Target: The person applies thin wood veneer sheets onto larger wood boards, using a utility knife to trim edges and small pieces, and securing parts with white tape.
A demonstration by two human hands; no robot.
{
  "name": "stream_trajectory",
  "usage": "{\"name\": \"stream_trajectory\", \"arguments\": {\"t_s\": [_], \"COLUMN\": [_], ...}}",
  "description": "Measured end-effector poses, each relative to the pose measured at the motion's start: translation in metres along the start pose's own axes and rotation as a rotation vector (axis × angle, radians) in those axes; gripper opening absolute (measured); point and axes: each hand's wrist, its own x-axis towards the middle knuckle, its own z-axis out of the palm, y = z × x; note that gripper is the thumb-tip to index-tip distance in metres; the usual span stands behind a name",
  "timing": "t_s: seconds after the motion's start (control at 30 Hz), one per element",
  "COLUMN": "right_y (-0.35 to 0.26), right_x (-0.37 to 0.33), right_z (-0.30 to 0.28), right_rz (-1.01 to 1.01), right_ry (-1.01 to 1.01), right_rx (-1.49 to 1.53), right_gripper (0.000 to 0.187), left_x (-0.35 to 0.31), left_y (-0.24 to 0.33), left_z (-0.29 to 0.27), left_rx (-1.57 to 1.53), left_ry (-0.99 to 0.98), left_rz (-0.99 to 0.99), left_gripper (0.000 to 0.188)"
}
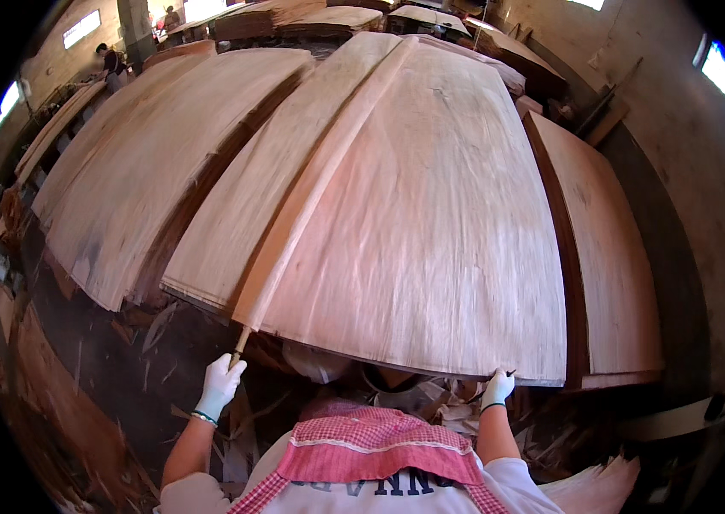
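Note:
A wide sheet of wood veneer (pixel 431 231), pale with a pink tint, lies in front of me on a stack. Its left edge is lifted in a long fold (pixel 320 188) that runs from the near side to the far end. My left hand (pixel 219 387), in a white glove, is closed round a thin wooden stick (pixel 243 341) that enters under the near end of this fold. My right hand (pixel 497 388), also gloved, is closed at the sheet's near edge by the right corner. A small dark tip shows beside its fingers; I cannot make out what it belongs to.
More veneer stacks stand at the left (pixel 165 146) and right (pixel 607 257), with narrow dark gaps between. Veneer scraps (pixel 457 407) litter the floor around me. A person (pixel 111 64) is at the far left; a wall (pixel 671 128) rises at the right.

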Motion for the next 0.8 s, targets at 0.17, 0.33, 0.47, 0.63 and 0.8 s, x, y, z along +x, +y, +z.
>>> {"name": "stream_trajectory", "arguments": {"t_s": [0.17,0.33,0.47,0.63,0.8], "right_y": [-0.005,-0.004,0.02,0.03,0.039], "right_x": [-0.008,-0.013,0.02,0.016,0.022], "right_z": [0.006,0.01,0.0,0.01,0.007], "right_rz": [0.025,-0.064,-0.194,-0.139,-0.199], "right_ry": [0.007,0.022,0.106,0.078,-0.014], "right_rx": [-0.04,-0.059,0.012,-0.111,-0.041], "right_gripper": [0.008,0.008,0.009,0.01,0.015], "left_x": [-0.004,0.028,0.058,0.027,-0.026], "left_y": [0.075,0.091,0.043,-0.034,0.037], "left_z": [-0.041,-0.088,-0.048,0.015,0.022], "left_rx": [-0.167,0.021,0.063,0.041,-0.139], "left_ry": [-0.11,0.011,0.01,0.035,-0.13], "left_rz": [-0.204,-0.042,-0.029,0.035,-0.204], "left_gripper": [0.021,0.022,0.028,0.029,0.021]}}
